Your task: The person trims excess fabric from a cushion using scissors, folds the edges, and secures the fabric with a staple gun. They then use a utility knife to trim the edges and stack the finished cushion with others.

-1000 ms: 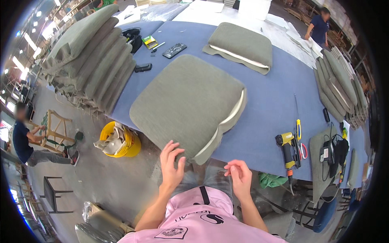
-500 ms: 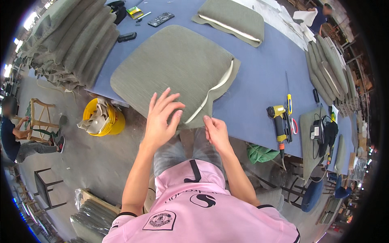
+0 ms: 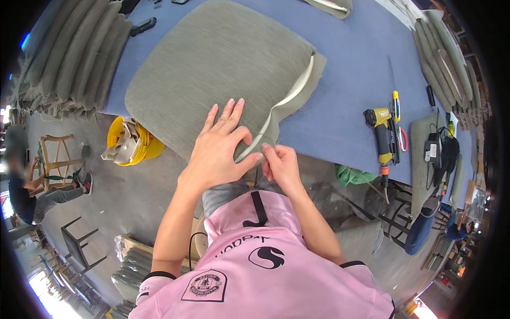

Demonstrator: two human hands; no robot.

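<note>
A large grey-green cushion [image 3: 212,64] lies on the blue-topped table, its near corner toward me. Along its right side the cover gapes, showing a strip of white padding [image 3: 294,90] beside a loose fabric flap [image 3: 311,85]. My left hand [image 3: 220,146] rests on the near corner, long fingers stretched over the fabric, index bent and thumb reaching to the gap. At the near end of the flap, my right hand [image 3: 281,166] pinches the fabric edge between thumb and forefinger. The two thumbs are close together.
Right on the table are a yellow-black air nail gun [image 3: 380,133], a yellow-handled screwdriver [image 3: 396,106] and red-handled scissors [image 3: 404,139]. Stacked cushions [image 3: 79,53] stand left, more [image 3: 443,64] far right. Below the table's left edge is a yellow bucket [image 3: 146,149]. A person sits far left.
The view has shifted, bringing the cushion nearer. My left hand has come down onto the cushion, its thumb moving right beside my right hand, which still pinches the flap.
</note>
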